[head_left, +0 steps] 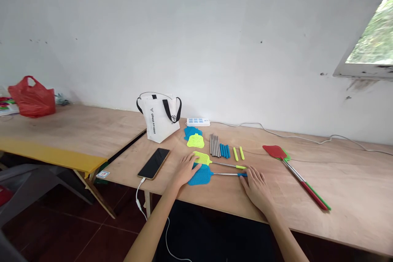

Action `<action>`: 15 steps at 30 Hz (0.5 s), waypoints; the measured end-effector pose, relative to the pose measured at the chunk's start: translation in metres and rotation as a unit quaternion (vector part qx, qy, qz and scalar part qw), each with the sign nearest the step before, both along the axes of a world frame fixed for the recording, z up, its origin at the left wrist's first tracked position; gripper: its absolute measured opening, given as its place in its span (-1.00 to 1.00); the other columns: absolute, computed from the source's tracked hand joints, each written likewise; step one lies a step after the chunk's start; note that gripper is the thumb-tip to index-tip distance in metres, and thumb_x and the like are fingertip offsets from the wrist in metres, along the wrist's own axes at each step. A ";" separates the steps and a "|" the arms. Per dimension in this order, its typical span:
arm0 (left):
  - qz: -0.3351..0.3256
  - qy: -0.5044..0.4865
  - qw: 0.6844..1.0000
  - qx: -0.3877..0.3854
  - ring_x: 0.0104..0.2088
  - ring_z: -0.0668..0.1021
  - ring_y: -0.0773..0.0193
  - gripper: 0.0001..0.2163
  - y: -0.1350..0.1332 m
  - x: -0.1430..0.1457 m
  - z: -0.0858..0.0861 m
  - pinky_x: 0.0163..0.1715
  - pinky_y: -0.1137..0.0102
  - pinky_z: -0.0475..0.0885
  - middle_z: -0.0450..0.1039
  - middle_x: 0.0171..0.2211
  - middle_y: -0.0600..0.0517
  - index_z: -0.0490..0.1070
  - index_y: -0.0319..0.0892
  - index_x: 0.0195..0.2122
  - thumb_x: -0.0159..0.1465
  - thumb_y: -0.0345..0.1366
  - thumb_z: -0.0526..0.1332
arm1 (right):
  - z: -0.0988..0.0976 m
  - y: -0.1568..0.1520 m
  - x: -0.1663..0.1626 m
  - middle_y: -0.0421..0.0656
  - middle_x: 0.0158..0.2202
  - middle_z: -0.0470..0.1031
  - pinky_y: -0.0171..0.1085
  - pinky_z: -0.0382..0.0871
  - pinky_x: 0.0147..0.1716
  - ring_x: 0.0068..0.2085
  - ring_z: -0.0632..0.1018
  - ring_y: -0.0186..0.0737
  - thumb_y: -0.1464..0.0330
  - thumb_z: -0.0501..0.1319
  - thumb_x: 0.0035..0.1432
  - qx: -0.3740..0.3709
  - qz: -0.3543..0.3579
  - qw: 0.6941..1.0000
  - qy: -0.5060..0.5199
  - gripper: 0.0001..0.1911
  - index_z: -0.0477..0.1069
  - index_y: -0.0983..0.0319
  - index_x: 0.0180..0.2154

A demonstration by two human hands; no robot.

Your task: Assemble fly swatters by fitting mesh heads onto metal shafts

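Two assembled fly swatters lie side by side near the table's front edge, a yellow fly swatter behind a blue fly swatter. My left hand is open, its fingers and thumb resting across the left parts of both mesh heads. At the other end, my right hand lies open on the table, fingertips touching the ends of the yellow handle and blue handle. Loose parts lie behind: blue heads, yellow heads, metal rods, blue grips and two yellow grips.
A phone with a white cable lies left, near a white bag. A power strip sits by the wall. To the right, red and green fly swatters lie crossed. A red bag stands on another table.
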State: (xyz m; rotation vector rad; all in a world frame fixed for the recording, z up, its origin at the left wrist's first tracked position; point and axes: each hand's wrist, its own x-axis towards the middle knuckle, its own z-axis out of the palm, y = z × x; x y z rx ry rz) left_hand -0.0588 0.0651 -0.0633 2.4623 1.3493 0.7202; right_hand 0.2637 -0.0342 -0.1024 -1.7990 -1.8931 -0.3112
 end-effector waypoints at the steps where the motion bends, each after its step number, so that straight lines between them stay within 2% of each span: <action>1: 0.000 0.000 1.000 0.001 0.31 0.32 -0.02 -0.63 0.000 0.000 0.000 0.26 0.05 0.26 0.29 0.30 -0.09 0.34 -0.04 0.19 0.48 -0.02 0.02 | 0.000 0.000 0.000 0.03 0.19 0.44 0.07 0.17 0.22 0.27 0.36 0.00 0.13 -0.14 0.45 0.002 0.001 1.000 0.002 -0.59 0.33 0.17 0.06; 7: 0.002 0.001 1.000 0.003 0.30 0.33 0.00 -0.63 0.002 -0.001 -0.003 0.26 0.05 0.27 0.29 0.30 -0.09 0.34 -0.04 0.18 0.49 -0.04 -0.02 | 0.000 -0.001 0.000 0.05 0.16 0.44 0.08 0.18 0.21 0.25 0.37 0.02 0.12 -0.14 0.45 0.009 0.001 1.000 0.009 -0.60 0.33 0.17 -0.01; 12: -0.010 0.006 1.000 0.006 0.33 0.30 0.07 -0.63 0.005 -0.003 -0.005 0.29 0.06 0.25 0.29 0.30 -0.06 0.33 -0.02 0.21 0.50 -0.23 -0.12 | 0.001 -0.002 -0.001 0.05 0.15 0.45 0.07 0.20 0.20 0.23 0.39 0.01 0.12 -0.13 0.44 0.018 -0.001 1.000 0.003 -0.62 0.33 0.17 -0.02; 15: -0.011 0.010 1.000 0.000 0.33 0.30 0.06 -0.63 0.005 -0.003 -0.004 0.30 0.05 0.23 0.30 0.30 -0.07 0.33 -0.04 0.21 0.49 -0.23 -0.11 | 0.003 -0.002 -0.002 0.04 0.13 0.46 0.04 0.21 0.19 0.22 0.40 0.02 0.12 -0.13 0.44 0.016 -0.007 1.000 0.001 -0.62 0.33 0.18 -0.03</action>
